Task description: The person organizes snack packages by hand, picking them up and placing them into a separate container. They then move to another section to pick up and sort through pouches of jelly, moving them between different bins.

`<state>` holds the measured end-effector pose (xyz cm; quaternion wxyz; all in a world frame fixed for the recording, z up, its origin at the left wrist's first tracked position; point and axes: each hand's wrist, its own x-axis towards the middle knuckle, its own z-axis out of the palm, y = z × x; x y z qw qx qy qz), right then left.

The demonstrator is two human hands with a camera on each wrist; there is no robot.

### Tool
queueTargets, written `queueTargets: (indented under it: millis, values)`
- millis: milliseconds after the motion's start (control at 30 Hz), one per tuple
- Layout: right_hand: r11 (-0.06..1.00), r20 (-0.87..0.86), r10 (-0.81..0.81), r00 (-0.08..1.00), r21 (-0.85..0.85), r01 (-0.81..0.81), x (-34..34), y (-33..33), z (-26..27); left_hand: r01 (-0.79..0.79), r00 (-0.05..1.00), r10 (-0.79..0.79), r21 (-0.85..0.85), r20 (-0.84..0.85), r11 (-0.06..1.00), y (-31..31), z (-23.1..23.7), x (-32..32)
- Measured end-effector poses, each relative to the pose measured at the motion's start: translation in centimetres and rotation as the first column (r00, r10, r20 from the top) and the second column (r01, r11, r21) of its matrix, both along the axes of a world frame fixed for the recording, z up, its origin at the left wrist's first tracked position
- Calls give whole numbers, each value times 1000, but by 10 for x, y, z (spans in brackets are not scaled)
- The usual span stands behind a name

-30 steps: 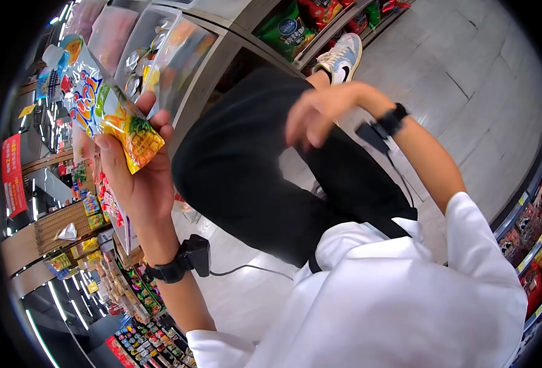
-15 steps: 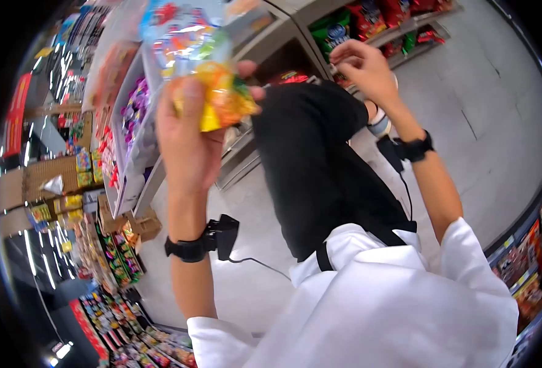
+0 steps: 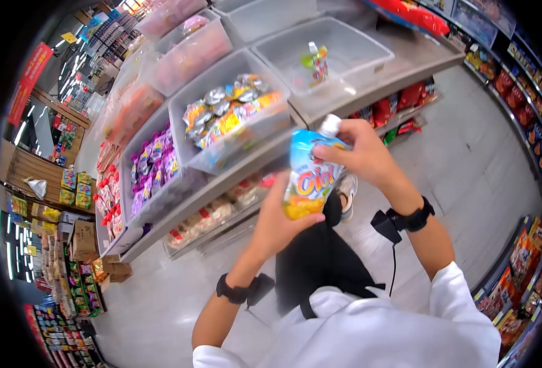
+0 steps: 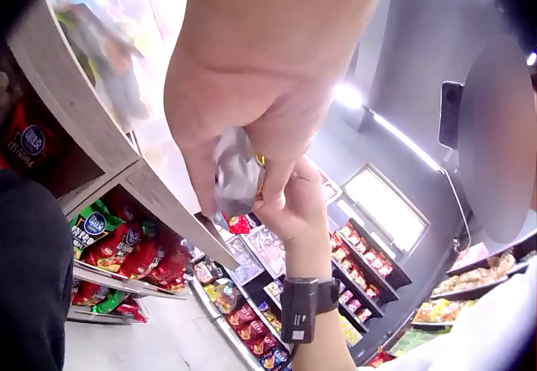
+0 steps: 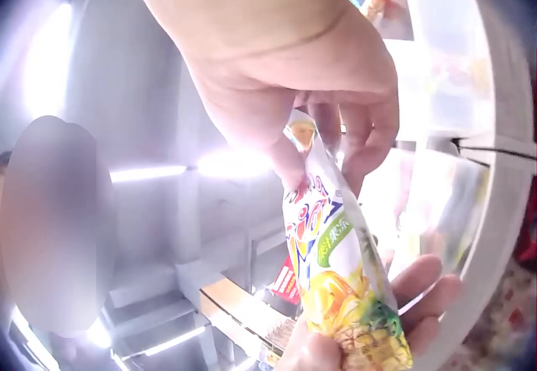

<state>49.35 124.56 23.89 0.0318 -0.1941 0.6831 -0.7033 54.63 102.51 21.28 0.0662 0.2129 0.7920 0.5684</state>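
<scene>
A Cici jelly pouch (image 3: 310,178) with a white cap (image 3: 330,126) is held upright in front of me, its printed front showing blue at the top and yellow fruit at the bottom. My left hand (image 3: 277,214) grips its lower end, thumb across the front. With thumb and fingers, my right hand (image 3: 369,153) pinches the top just below the cap. Pineapple artwork shows on the pouch (image 5: 323,237) in the right wrist view, where the right fingers hide the cap. From the left wrist, the pouch's silvery bottom (image 4: 239,174) appears between the left fingers.
Beyond the hands, a grey display counter (image 3: 369,86) carries clear bins. One bin holds another spouted pouch (image 3: 318,64); others hold silver-orange packs (image 3: 231,113) and purple-wrapped sweets (image 3: 154,165). Snack bags (image 3: 390,110) lie on a lower shelf, and more snack racks (image 3: 519,270) stand at right.
The left hand has brought the pouch rightward and down, before my body. My right hand, free earlier, has come to the pouch's top and pinches it. The view has swung toward the bins.
</scene>
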Motion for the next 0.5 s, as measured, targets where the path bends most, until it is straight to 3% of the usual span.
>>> queueTargets:
  millis: [33,100,167,233,300,333,367,433,500]
  values:
    - [1000,-21,-1,1000,14,1,-5,5,12,-26,997,22,-54,-79,998,-3,3,-7]
    - [965,-212,-254,944,-121,232,-14,17,34,-99,968,-11,416,252,904,-6,33,-17]
    - [819,-403,-538,741,-42,572,-44,46,64,-140,990,134,292,41,946,-41,39,-53]
    - [731,-542,-612,576,-111,673,-101,79,76,-358,869,324,-22,-374,933,-78,39,-95]
    - [542,-681,-599,421,43,839,-155,104,74,-425,825,347,-86,-446,901,-103,42,-126]
    - [538,-686,-597,417,43,842,-178,110,69,-408,825,271,-192,-495,893,-117,33,-144]
    - [511,-684,-557,471,165,844,-199,114,61,-394,823,192,-295,-534,871,-128,24,-160]
    - [453,-680,-481,554,349,821,-240,125,37,-354,865,153,-366,-478,861,-138,18,-176]
    - [402,-682,-427,593,445,800,-264,123,19,-227,946,97,-416,-311,881,-138,20,-184]
